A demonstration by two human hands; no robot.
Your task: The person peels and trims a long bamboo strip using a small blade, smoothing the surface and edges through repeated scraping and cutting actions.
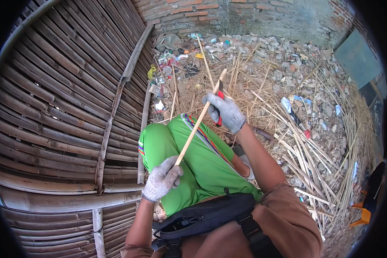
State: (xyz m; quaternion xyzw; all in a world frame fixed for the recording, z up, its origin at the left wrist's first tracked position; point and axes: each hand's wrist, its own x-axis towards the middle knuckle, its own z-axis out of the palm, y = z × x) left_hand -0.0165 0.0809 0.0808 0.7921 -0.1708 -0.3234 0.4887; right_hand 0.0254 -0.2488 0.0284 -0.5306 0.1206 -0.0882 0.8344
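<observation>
A pale bamboo strip (194, 131) slants up and away over my green-trousered knees. Its near end is in the closed fingers of my left hand (162, 178), which wears a grey-white knit glove. Toward the far end, my right hand (226, 112), gloved the same way, is closed around a red-and-black knife (219, 94). The knife lies against the strip, and the right thumb rests near the wood. The glove covers the middle of the knife, so how far its edge touches the strip cannot be told.
A bamboo slat wall (51, 107) stands close on the left. Shavings (193, 96) and rubble cover the ground ahead, up to a brick wall (245, 19). Long split bamboo strips (307, 163) are heaped on the right, near an orange plastic object (361, 215). A black waist bag (206, 219) sits at my lap.
</observation>
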